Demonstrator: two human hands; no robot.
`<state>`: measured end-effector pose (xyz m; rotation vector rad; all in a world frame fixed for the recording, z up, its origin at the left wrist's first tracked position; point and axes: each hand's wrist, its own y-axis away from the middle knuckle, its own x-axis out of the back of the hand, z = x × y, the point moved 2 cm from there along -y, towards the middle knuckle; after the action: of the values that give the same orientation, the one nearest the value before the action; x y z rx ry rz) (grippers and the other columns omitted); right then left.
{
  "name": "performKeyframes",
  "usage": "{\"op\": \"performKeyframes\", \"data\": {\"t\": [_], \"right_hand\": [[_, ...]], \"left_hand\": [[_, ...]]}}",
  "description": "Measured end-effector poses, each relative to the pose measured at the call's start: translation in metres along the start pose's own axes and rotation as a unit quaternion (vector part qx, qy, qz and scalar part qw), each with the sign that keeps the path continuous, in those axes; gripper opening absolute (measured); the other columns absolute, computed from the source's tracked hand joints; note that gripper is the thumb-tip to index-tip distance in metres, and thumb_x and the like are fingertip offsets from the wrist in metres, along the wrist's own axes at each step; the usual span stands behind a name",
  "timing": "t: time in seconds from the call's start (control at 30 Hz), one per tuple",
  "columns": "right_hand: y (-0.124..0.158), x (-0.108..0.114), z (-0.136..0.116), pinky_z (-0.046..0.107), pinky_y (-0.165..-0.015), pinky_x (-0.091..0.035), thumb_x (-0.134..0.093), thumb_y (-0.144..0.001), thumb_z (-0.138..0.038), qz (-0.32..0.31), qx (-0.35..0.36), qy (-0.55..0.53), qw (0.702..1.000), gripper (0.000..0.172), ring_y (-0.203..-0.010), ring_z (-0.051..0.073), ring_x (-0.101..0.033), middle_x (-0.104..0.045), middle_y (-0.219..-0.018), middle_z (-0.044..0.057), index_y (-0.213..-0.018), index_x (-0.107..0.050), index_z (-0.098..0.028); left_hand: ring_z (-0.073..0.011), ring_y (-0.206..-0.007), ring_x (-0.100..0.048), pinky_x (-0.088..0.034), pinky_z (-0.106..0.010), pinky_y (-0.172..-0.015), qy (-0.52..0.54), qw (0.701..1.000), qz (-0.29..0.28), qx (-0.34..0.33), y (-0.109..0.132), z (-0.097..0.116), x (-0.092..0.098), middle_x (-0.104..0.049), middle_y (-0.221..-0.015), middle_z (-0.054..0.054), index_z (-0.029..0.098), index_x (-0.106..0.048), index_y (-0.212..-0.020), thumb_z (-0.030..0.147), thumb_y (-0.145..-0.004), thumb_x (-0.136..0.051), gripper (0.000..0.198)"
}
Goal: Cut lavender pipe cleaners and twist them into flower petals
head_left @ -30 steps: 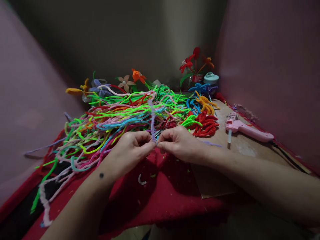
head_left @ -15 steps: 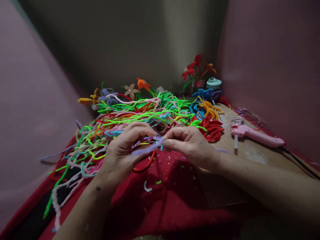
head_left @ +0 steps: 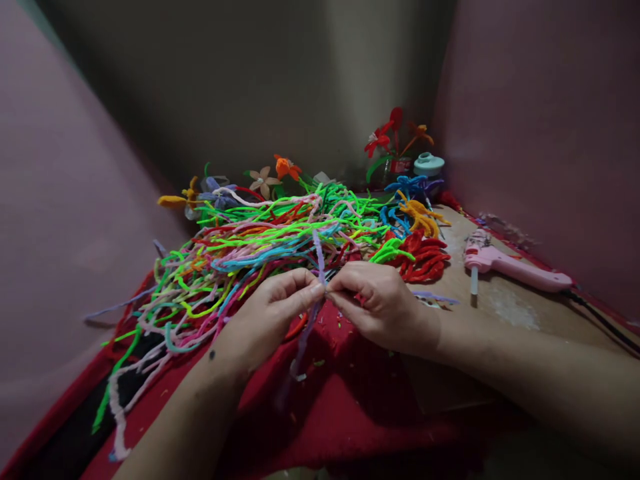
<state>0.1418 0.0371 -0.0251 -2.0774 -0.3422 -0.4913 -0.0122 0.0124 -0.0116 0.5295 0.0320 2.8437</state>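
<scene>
Dark wall (head_left: 240,80) looming behind, red cloth (head_left: 360,420) below, heaped pipe cleaners (head_left: 265,243) beyond; brown board (head_left: 457,228) under the pink glue gun (head_left: 523,267). Left hand (head_left: 283,301) pinching a purple pipe cleaner (head_left: 319,251) above the cloth, right hand (head_left: 383,303) pinched against it.

Three walls close in: a mauve one (head_left: 60,200) at left, a dark grey one (head_left: 225,80) behind, a duskier mauve one (head_left: 540,133) at right. A soft, pale band of light (head_left: 350,53) runs down the grey. Below, a red cloth (head_left: 370,420) covers the table, with a tan board (head_left: 555,320) at right. The bottom right corner falls into shadow.
</scene>
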Motion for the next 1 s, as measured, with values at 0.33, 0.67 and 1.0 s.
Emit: {"op": "performKeyframes", "data": {"t": [0.33, 0.67, 1.0], "right_hand": [[-0.005, -0.008, 0.016, 0.024, -0.055, -0.039, -0.061, -0.074, -0.028, -0.106, -0.347, -0.301, 0.882, 0.018, -0.055, 0.01, -0.05, -0.059, -0.059, 0.001, -0.068, -0.065, -0.012], [-0.003, -0.009, 0.022, 0.023, -0.052, -0.036, -0.058, -0.073, -0.021, -0.092, -0.365, -0.259, 0.89, 0.016, -0.05, 0.008, -0.045, -0.055, -0.053, -0.002, -0.059, -0.059, -0.013], [-0.006, 0.012, 0.002, 0.034, -0.074, -0.041, -0.053, -0.085, -0.024, 0.082, -0.009, 0.079, 0.993, 0.018, -0.079, 0.018, -0.052, -0.061, -0.08, 0.008, -0.09, -0.068, -0.014]], "left_hand": [[-0.0087, -0.052, -0.046, -0.038, -0.019, -0.048, -0.119, 0.978, 0.144, -0.096, 0.002, 0.004, -0.002, -0.052, -0.06, 0.005, 0.019, -0.051, -0.076, 0.028, -0.087, -0.048, 0.014], [-0.0116, -0.071, -0.055, -0.04, -0.021, -0.062, -0.465, 0.81, 0.179, -0.311, 0.002, -0.008, -0.005, -0.058, -0.084, -0.003, 0.016, -0.059, -0.097, 0.01, -0.086, -0.046, 0.018], [-0.0123, -0.064, -0.051, -0.037, -0.023, -0.06, -0.348, 0.913, 0.123, -0.176, 0.002, 0.006, 0.0, -0.058, -0.071, -0.001, 0.018, -0.055, -0.072, 0.019, -0.085, -0.048, 0.014]]}}
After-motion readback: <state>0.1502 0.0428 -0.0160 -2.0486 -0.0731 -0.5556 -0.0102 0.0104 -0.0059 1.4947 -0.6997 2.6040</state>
